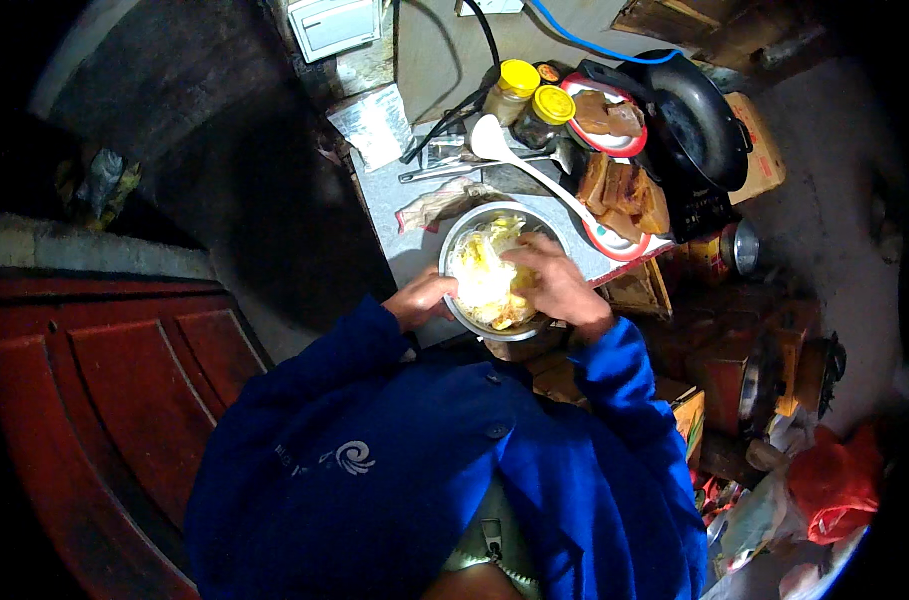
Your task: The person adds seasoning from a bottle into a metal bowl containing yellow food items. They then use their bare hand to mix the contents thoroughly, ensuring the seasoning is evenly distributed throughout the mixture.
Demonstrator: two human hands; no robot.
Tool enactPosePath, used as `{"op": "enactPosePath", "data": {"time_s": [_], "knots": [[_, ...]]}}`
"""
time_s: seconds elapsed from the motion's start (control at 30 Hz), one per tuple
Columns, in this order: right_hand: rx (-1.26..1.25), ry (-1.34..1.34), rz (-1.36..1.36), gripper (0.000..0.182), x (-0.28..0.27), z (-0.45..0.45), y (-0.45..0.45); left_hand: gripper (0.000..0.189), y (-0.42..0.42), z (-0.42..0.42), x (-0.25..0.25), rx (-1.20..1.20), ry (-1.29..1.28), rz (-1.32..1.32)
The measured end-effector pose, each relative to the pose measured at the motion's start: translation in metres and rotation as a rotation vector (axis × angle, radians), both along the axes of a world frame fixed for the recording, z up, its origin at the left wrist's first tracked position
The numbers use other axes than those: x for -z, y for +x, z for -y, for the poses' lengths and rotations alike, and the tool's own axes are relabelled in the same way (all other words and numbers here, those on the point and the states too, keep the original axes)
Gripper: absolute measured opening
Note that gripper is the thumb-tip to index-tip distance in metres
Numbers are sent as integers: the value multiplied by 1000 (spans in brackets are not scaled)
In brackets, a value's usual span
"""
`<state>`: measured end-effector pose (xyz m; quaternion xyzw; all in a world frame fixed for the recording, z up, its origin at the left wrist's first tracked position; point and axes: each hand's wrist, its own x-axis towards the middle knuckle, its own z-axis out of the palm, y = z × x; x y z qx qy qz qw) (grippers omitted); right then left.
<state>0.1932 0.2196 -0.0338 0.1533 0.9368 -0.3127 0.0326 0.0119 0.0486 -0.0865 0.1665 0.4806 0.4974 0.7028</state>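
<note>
A round stainless steel bowl (445,259) is held low in front of me, at the near edge of the table. Pale and yellow shredded food (484,262), perhaps vegetable leaves, fills much of it, and the glare washes out its middle. My left hand (424,295) grips the bowl's left rim, with the thumb over the edge. Over the right side of the bowl, my right hand (555,281) reaches in with bent fingers touching the food. It is slightly blurred, and its fingertips are partly hidden.
A white ladle (525,166) lies across the table beyond the bowl. Brown slabs (623,191) rest on a red-rimmed plate (619,244). Behind stand yellow-lidded jars (553,105) and a black wok (687,120). A red panelled door (124,375) is at left.
</note>
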Motion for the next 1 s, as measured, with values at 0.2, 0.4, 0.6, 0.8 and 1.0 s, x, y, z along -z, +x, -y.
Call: {"op": "enactPosePath", "data": {"time_s": [0.2,0.4,0.6,0.8,1.0], "knots": [[128,103,135,62,28,12,-31,32,-3,0,-2,13,31,-14],[231,1,-176,46,-29,2,-18,32,0,-1,-7,7,-24,-39],[41,-37,-217,48,-47,13,-3,32,0,-2,5,28,-26,-20],[-44,-71,-184,63,-11,-12,0,39,-1,-3,5,52,-15,-19],[148,-2,273,82,28,4,-50,35,0,-2,2,8,-33,-41]]}}
